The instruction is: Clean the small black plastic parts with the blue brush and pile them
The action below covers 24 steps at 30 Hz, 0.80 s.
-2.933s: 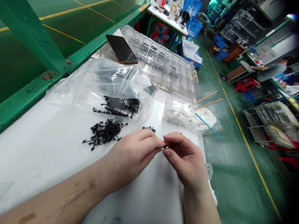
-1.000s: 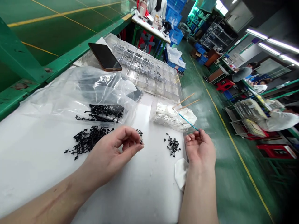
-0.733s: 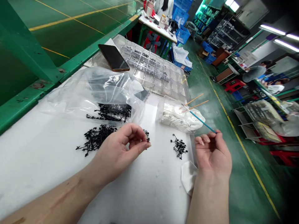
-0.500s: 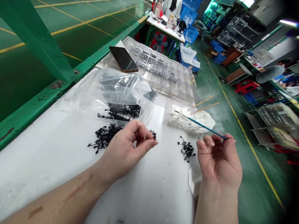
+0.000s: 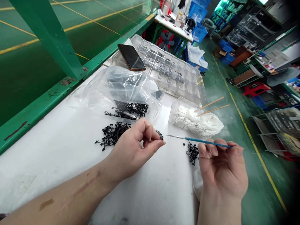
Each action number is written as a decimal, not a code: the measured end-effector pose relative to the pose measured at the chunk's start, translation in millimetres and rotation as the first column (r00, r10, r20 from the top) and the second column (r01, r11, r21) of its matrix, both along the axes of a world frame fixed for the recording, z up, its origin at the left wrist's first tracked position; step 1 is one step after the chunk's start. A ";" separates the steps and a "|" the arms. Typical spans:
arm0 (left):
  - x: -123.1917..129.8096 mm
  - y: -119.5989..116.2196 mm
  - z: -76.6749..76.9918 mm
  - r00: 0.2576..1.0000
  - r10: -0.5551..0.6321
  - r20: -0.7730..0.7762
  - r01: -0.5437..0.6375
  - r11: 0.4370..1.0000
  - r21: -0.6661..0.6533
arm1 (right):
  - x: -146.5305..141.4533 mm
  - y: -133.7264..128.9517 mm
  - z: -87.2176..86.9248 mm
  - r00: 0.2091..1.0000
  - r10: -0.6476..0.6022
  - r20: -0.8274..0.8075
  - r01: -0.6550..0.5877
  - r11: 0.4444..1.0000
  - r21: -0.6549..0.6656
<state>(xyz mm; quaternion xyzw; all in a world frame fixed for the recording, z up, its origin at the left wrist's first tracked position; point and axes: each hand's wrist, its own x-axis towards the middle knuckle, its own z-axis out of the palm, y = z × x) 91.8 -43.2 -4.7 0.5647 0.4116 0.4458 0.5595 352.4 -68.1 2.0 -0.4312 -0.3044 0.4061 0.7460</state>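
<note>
My left hand (image 5: 134, 150) is closed in a pinch on a small black part (image 5: 159, 135), which peeks out past the fingertips. Between the thumb and fingers of my right hand (image 5: 222, 172) is a thin blue paintbrush (image 5: 203, 141). Its fine tip points left, a short gap away from the black part. Behind my left hand lies a pile of black stemmed parts (image 5: 112, 134). A smaller cluster of black parts (image 5: 192, 153) lies beside my right hand's fingers, under the brush.
A clear plastic bag (image 5: 122, 84) holds more black parts. A clear box (image 5: 180, 109) contains white material and two wooden sticks. Behind are a compartment tray (image 5: 187, 87) and a phone (image 5: 132, 57). A green metal rail (image 5: 70, 82) runs along the left; another person stands at the far table.
The paintbrush has swung down from above the white material to near-level, its tip now close to the part in my left hand. The whole view has shifted slightly.
</note>
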 end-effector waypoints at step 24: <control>1.0 -1.3 2.3 0.996 -0.004 -0.085 0.014 0.992 0.125 | -2.9 -1.5 0.4 0.999 -0.011 0.035 0.013 0.998 -0.059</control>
